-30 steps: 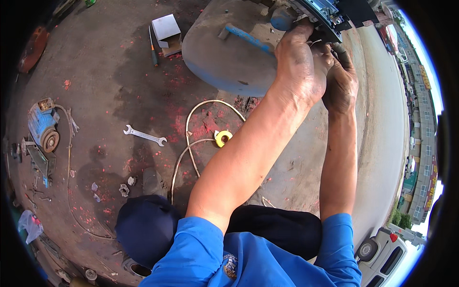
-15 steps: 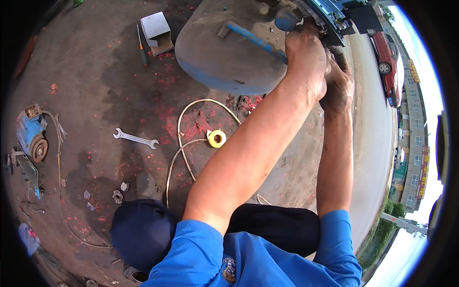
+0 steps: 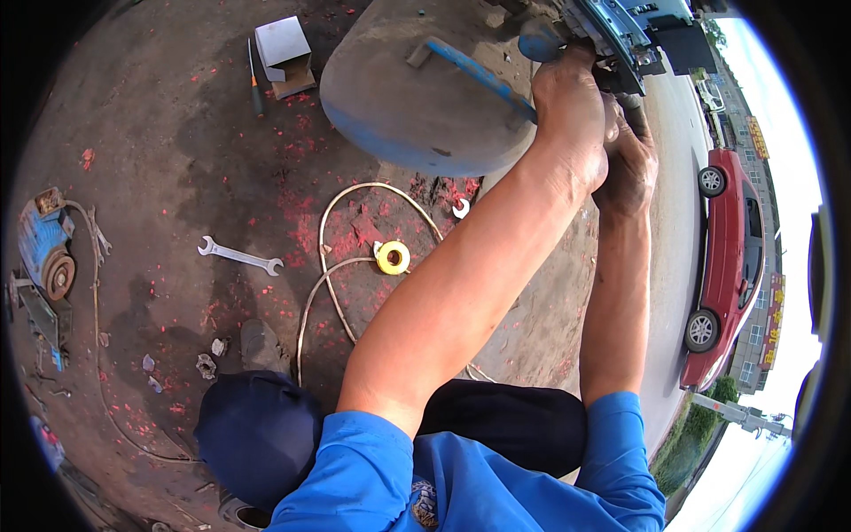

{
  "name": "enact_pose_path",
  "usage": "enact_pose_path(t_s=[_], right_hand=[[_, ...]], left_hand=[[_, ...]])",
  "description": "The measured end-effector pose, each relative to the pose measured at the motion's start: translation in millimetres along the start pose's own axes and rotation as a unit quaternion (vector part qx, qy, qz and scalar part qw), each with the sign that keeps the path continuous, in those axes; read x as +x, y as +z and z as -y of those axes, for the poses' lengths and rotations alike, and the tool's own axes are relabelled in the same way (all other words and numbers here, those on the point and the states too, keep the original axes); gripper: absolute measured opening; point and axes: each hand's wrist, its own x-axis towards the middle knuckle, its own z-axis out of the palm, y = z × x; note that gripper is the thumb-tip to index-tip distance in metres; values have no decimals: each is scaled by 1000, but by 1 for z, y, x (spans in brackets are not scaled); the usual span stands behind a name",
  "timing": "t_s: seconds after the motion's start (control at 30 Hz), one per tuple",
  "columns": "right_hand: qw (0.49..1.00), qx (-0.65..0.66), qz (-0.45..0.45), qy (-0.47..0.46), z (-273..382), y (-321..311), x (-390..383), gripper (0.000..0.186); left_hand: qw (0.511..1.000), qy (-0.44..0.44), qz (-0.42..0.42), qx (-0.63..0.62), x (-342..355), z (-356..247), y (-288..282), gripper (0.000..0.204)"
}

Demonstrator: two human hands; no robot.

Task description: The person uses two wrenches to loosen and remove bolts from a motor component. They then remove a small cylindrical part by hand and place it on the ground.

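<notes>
Both my arms reach up to the underside of a blue and black metal assembly (image 3: 625, 44) at the top right. My left hand (image 3: 572, 102) is bent in against its lower edge, beside a rounded blue part (image 3: 539, 43). Its fingertips are hidden behind the metal. Just right of it and lower, my right hand (image 3: 629, 164) has its fingers curled upward around something dark below the assembly, which I cannot make out. The two hands meet at the wrist and fingers. A big dusty, blue-edged rounded metal body (image 3: 417, 106) lies left of my hands.
On the stained ground lie an open-ended wrench (image 3: 239, 255), a yellow tape roll (image 3: 392, 257), a looped pale hose (image 3: 324, 217), a screwdriver (image 3: 256, 93) and a white box (image 3: 284, 49). A blue motor (image 3: 49, 253) stands far left. A red car (image 3: 731, 257) is on the road at right.
The red car has moved down the right side of the picture and shows more fully. My view has shifted slightly; another wrench end now shows beside my left forearm. My hands keep their places.
</notes>
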Motion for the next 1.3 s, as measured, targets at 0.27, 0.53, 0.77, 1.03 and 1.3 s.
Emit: enact_pose_path(t_s=[0.27,0.53,0.77,1.03,1.3], right_hand=[[999,-12,30,-4,1,-5,-1,29],[1000,-8,19,-6,1,4,-1,26],[998,4,61,-14,-1,0,-2,28],[999,-13,36,-15,-3,-4,-2,31],[999,5,52,-16,-1,-4,-1,31]], left_hand=[[999,14,-23,29,-3,0,6,22],[998,58,-10,37,6,6,2,23],[998,26,0,61,2,2,-5,22],[994,89,-17,53,8,10,6,22],[996,58,-7,61,2,1,9,23]])
